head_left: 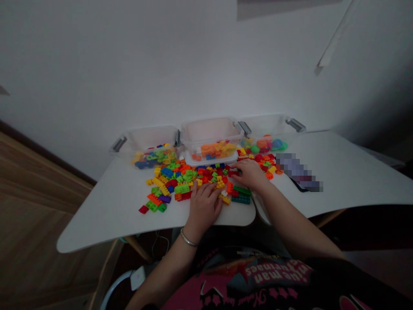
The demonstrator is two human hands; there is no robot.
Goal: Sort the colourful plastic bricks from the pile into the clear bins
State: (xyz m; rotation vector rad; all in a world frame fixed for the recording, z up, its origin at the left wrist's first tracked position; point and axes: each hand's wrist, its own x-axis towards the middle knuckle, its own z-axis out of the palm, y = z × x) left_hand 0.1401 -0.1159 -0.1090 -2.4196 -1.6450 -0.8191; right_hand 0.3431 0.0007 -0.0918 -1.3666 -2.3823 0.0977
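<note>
A wide pile of mixed toy building bricks (pixel 187 175) lies on the white table. My left hand (pixel 204 204) rests over the near side of the pile, fingers spread, touching bricks, with nothing visibly gripped. A light green brick (pixel 182 189) lies just left of its fingers. Further right, my right hand (pixel 251 174) reaches in from the side, thumb and forefinger around a dark red brick (pixel 233 172); the far side of the grip is hidden. Dark green bricks (pixel 241 199) lie below the right hand, with a red-orange brick (pixel 229 187) beside them.
Three clear plastic bins stand along the wall: the left bin (pixel 151 133), middle bin (pixel 209 131) and right bin (pixel 267 122), each with colourful pieces inside. A phone (pixel 298 172), blurred out, lies right of the pile. The white table (pixel 106 211) has a curved front edge and a seam.
</note>
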